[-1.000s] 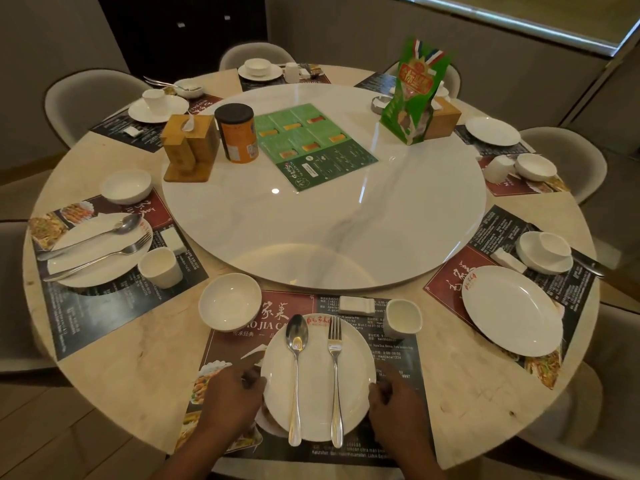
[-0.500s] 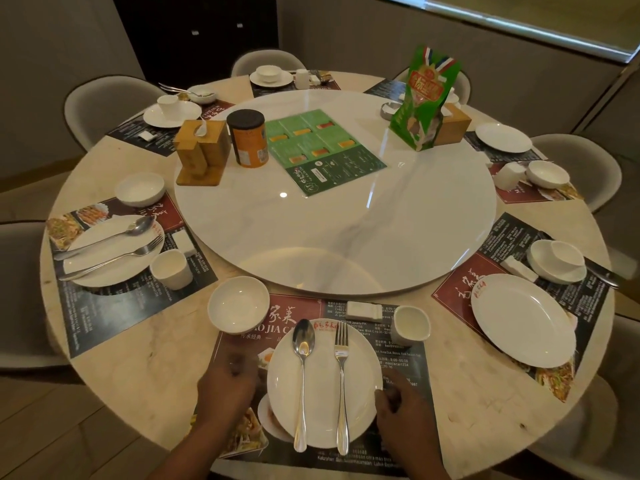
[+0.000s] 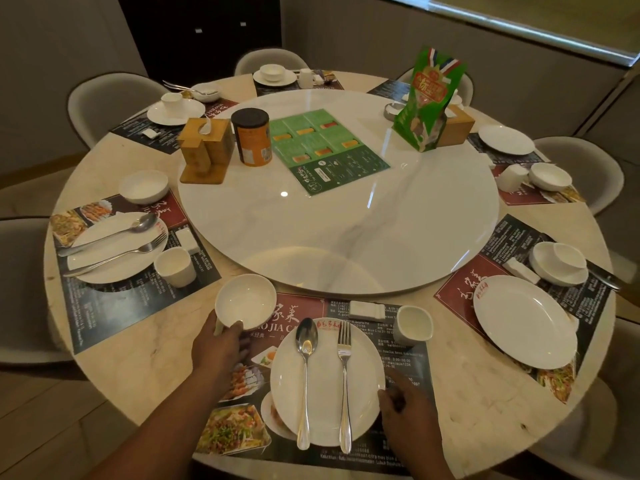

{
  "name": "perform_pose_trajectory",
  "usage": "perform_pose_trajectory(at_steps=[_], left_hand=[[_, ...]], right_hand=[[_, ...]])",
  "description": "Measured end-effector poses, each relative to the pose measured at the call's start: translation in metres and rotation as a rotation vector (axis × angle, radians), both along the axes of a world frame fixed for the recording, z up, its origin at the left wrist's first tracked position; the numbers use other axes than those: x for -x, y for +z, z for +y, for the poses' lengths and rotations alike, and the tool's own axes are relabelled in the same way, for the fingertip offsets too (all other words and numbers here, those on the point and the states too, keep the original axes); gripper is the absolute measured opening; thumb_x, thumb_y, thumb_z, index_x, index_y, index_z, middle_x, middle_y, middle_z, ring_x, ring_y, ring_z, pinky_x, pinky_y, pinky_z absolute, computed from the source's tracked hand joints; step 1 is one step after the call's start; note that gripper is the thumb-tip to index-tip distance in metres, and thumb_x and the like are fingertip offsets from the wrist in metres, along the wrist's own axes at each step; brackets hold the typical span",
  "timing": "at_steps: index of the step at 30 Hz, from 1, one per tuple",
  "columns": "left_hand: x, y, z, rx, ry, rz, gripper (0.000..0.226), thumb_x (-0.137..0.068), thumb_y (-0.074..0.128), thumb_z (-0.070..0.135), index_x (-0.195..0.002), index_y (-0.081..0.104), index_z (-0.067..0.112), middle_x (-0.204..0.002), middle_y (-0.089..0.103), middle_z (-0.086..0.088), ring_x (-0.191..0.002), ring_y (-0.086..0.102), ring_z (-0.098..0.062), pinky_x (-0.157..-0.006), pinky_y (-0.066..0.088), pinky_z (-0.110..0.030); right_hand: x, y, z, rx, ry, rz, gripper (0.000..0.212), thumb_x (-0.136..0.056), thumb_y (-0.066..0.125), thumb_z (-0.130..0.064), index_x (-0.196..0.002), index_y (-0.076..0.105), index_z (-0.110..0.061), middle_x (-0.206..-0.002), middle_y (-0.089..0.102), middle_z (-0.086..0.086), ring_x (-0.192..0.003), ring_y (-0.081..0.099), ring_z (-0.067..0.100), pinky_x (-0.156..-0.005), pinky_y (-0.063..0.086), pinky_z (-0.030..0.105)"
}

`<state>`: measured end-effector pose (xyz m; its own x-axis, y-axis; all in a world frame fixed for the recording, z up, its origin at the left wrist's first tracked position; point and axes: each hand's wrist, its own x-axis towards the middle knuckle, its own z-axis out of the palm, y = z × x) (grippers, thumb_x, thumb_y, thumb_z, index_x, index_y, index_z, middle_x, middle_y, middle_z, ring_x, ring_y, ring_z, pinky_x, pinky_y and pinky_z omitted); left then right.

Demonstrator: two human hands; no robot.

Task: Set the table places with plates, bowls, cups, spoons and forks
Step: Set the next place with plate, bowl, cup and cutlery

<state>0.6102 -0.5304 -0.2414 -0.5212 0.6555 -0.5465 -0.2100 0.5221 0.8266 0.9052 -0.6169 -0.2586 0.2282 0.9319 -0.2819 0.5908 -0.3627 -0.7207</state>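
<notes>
I am seeing the left hand (image 3: pixel 216 351) pinching the near rim of the round white ceramic bowl (image 3: pixel 246 299), its fingers (image 3: pixel 232 326) curling over the edge. Right of those fingers, a round white ceramic plate (image 3: pixel 323 393) is resting on the marble surface (image 3: pixel 138 358), carrying a steel spoon (image 3: pixel 304 375) and steel fork (image 3: pixel 344 375). The right hand (image 3: pixel 407 415) is gripping the plate's right rim.

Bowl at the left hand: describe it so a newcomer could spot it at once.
On the round table, find the white turntable and follow it to its near edge. Just off that edge, up-left of the nearest plate, sits an empty white bowl. Unlike the other bowls, the left hand grips its near rim.
</notes>
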Motion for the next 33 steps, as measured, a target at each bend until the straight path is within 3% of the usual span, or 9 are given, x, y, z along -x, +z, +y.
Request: perform_pose_trajectory(at_steps=[11, 15, 19, 21, 24, 28, 30, 33], left_hand=[[-0.004, 0.002, -0.008, -0.029, -0.053, 0.000, 0.061, -0.094, 0.062, 0.010, -0.146, 0.039, 0.032, -0.136, 0.057, -0.012, -0.091, 0.069, -0.023, -0.075, 0.059, -0.041], [-0.005, 0.006, -0.011, -0.027, -0.060, 0.004, 0.060, -0.094, 0.060, 0.011, -0.146, 0.039, 0.031, -0.134, 0.058, -0.013, -0.092, 0.069, -0.025, -0.079, 0.058, -0.044], [-0.005, 0.007, -0.013, 0.010, -0.043, 0.001, 0.055, -0.095, 0.060, 0.021, -0.146, 0.038, 0.026, -0.128, 0.062, -0.013, -0.090, 0.070, -0.025, -0.082, 0.059, -0.047], [-0.006, 0.005, -0.016, 0.050, -0.048, 0.038, 0.043, -0.097, 0.057, 0.029, -0.137, 0.048, 0.017, -0.111, 0.070, -0.013, -0.084, 0.071, -0.026, -0.080, 0.060, -0.047], [-0.012, 0.001, -0.027, 0.136, -0.103, 0.072, 0.023, -0.094, 0.057, 0.027, -0.106, 0.067, 0.009, -0.087, 0.074, -0.011, -0.076, 0.073, -0.029, -0.076, 0.061, -0.045], [-0.027, -0.007, -0.044, 0.177, -0.278, 0.164, 0.011, -0.087, 0.065, 0.019, -0.085, 0.071, 0.010, -0.081, 0.074, -0.012, -0.076, 0.072, -0.032, -0.079, 0.059, -0.051], [-0.030, -0.010, -0.050, 0.141, -0.361, 0.211, 0.004, -0.081, 0.072, 0.024, -0.084, 0.072, 0.022, -0.082, 0.075, -0.002, -0.076, 0.072, -0.025, -0.079, 0.060, -0.048], [-0.032, -0.012, -0.055, 0.117, -0.414, 0.245, 0.014, -0.076, 0.079, 0.026, -0.088, 0.072, 0.027, -0.090, 0.074, 0.003, -0.082, 0.071, -0.021, -0.082, 0.059, -0.046]], right_hand=[[-0.001, -0.004, -0.001, 0.011, -0.004, 0.015, 0.038, -0.090, 0.066, -0.023, -0.122, 0.063, -0.042, -0.073, 0.069, -0.016, -0.076, 0.065, 0.003, -0.077, 0.053, 0.025], [-0.003, -0.005, -0.001, -0.001, 0.001, 0.014, 0.037, -0.089, 0.065, -0.020, -0.117, 0.062, -0.045, -0.071, 0.068, -0.014, -0.073, 0.064, 0.002, -0.075, 0.053, 0.025], [-0.002, 0.004, 0.000, -0.002, -0.006, 0.008, 0.031, -0.090, 0.065, -0.023, -0.115, 0.060, -0.042, -0.076, 0.067, -0.015, -0.077, 0.062, 0.000, -0.067, 0.041, 0.011], [-0.006, 0.013, 0.004, -0.021, -0.077, 0.005, 0.024, -0.090, 0.067, -0.030, -0.111, 0.058, -0.037, -0.080, 0.065, -0.015, -0.077, 0.061, 0.001, -0.067, 0.044, 0.016], [-0.021, 0.019, 0.022, -0.079, -0.220, 0.001, 0.041, -0.086, 0.072, -0.029, -0.123, 0.053, -0.025, -0.096, 0.064, -0.007, -0.077, 0.055, 0.003, -0.068, 0.042, 0.023], [-0.036, 0.007, 0.052, -0.093, -0.228, 0.039, 0.077, -0.073, 0.084, -0.031, -0.136, 0.040, -0.027, -0.129, 0.056, 0.000, -0.108, 0.060, 0.017, -0.090, 0.053, 0.040], [-0.036, 0.004, 0.063, -0.096, -0.216, 0.022, 0.083, -0.069, 0.086, -0.034, -0.136, 0.038, -0.030, -0.132, 0.053, -0.001, -0.115, 0.057, 0.020, -0.096, 0.052, 0.047], [-0.034, 0.000, 0.072, -0.108, -0.242, -0.012, 0.078, -0.069, 0.085, -0.037, -0.134, 0.042, -0.027, -0.129, 0.055, 0.002, -0.117, 0.056, 0.024, -0.096, 0.051, 0.049]])
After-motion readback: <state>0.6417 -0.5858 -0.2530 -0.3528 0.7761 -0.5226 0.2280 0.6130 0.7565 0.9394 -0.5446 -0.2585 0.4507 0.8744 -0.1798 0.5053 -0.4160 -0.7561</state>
